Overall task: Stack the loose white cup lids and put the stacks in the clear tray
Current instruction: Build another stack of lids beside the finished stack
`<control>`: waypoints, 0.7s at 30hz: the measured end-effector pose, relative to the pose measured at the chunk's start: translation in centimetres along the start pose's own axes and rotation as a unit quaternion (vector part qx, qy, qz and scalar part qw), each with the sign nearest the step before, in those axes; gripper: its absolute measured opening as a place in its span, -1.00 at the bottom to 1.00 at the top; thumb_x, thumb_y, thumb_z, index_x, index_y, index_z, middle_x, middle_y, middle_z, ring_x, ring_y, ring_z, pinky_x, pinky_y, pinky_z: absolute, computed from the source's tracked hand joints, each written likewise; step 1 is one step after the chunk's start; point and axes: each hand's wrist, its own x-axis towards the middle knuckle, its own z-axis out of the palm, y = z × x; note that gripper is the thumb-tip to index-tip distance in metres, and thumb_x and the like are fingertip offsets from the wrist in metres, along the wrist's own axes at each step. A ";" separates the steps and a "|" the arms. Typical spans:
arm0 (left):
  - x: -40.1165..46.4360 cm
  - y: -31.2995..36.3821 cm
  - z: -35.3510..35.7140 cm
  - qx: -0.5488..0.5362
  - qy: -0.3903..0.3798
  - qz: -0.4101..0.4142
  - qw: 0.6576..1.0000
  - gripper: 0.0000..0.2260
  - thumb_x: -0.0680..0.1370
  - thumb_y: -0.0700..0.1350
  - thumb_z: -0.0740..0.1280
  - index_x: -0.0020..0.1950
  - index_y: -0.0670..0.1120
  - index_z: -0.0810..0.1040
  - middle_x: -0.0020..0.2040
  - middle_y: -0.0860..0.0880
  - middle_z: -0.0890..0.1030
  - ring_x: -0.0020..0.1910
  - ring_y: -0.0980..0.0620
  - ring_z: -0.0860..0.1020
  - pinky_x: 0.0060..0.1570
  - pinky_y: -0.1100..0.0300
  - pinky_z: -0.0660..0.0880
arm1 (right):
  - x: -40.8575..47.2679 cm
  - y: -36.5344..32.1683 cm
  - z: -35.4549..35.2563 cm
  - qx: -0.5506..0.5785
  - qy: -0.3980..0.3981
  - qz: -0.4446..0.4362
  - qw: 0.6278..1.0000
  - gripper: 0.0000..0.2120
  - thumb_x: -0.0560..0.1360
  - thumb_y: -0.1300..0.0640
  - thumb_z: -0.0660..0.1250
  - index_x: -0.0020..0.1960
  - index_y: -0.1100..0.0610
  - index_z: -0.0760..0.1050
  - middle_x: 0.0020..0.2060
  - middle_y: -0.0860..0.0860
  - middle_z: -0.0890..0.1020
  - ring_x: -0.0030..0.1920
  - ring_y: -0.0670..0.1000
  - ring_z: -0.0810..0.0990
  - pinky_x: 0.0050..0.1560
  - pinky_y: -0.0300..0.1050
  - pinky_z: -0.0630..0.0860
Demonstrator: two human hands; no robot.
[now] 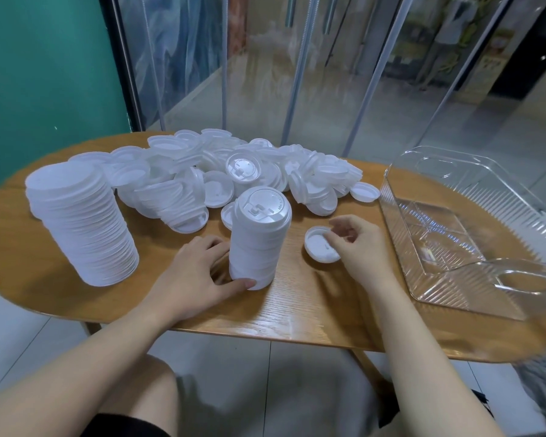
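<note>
The right hand [355, 244] is pinching a lid [320, 249] lying upside down on the worktop [312, 310]. The stack [257, 241], near the front edge, is just left; the left hand [199, 272] is holding its base.

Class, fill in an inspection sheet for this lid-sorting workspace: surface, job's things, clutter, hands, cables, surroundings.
Surface: oval wooden table, lids across its far half.
Job's things: tall leaning stack of white plastic lids at left; shorter upright stack in the middle; loose pile of white lids behind; single upturned lid; clear ribbed plastic tray at right, holding no stacks.
Clutter: nothing seen.
Hands: left hand grips the shorter stack's base; right hand pinches the single lid.
Cables: nothing seen.
Surroundings: teal wall, glass panels, tiled floor.
</note>
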 end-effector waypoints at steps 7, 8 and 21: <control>0.0 0.0 0.0 0.002 -0.003 -0.002 1.000 -0.32 0.39 0.60 0.26 0.38 0.27 0.50 0.18 0.29 0.46 0.15 0.20 0.40 0.16 0.08 0.45 | -1.0 0.1 1.0 -0.227 -0.081 -0.079 0.967 -0.84 0.58 0.00 0.45 0.07 0.06 0.71 0.07 -0.06 0.64 0.18 0.02 0.52 0.30 0.00 0.33; 0.0 0.0 0.0 0.001 -0.003 -0.002 1.000 -0.32 0.39 0.60 0.27 0.38 0.27 0.50 0.17 0.29 0.46 0.15 0.20 0.40 0.16 0.08 0.45 | -1.0 0.0 1.1 -0.241 -0.083 -0.086 0.963 -0.85 0.60 0.03 0.42 0.06 0.06 0.72 0.06 -0.05 0.66 0.16 0.03 0.53 0.27 -0.02 0.31; 0.0 0.0 0.0 0.001 0.000 -0.001 1.000 -0.34 0.39 0.59 0.29 0.35 0.24 0.53 0.16 0.26 0.47 0.13 0.19 0.41 0.14 0.08 0.47 | -1.5 -0.4 2.2 -0.197 -0.068 -0.089 0.974 -0.90 0.58 0.20 0.40 -0.01 0.11 0.70 -0.11 -0.11 0.67 -0.04 0.00 0.64 0.16 0.01 0.50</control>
